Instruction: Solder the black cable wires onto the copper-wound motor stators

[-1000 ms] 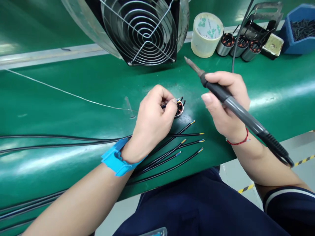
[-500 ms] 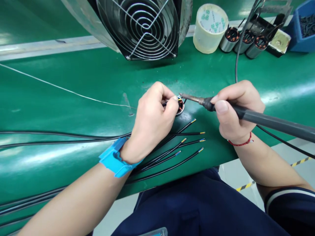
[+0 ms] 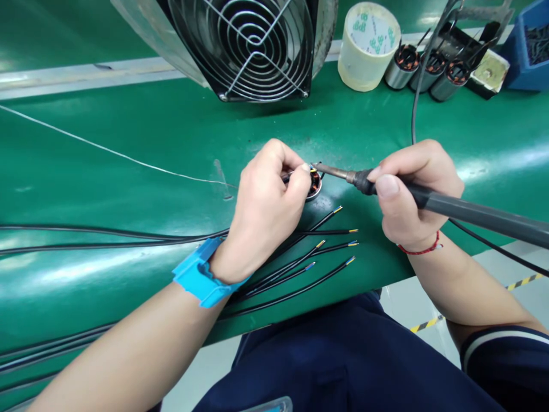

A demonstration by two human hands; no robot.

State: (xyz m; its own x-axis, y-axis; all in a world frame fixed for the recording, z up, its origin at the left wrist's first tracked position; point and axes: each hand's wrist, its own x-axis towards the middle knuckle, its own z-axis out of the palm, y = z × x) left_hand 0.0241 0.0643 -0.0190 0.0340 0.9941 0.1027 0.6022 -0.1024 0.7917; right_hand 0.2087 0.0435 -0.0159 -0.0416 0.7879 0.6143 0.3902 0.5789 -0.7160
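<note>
My left hand [image 3: 272, 203] is closed in a pinch on a black cable, whose thin coloured wire ends [image 3: 312, 169] show past the fingertips. Under those fingertips lies a motor stator [image 3: 315, 186] with copper windings, partly hidden by the hand. A thin solder wire [image 3: 128, 155] comes from the left and disappears behind the same hand. My right hand [image 3: 416, 191] is wrapped round a soldering iron [image 3: 476, 213]. The iron's tip touches or nearly touches the wire ends above the stator; which of the two I cannot tell.
Several black cables [image 3: 300, 281] with stripped ends lie in front of the left hand. A fan [image 3: 257, 51] stands at the back. Right of it are a tape roll [image 3: 364, 63], three more stators [image 3: 401, 71], an iron stand with a sponge [image 3: 489, 71] and a blue bin [image 3: 527, 63].
Both hands and the iron stay almost in place. The whole view has shifted very slightly.
</note>
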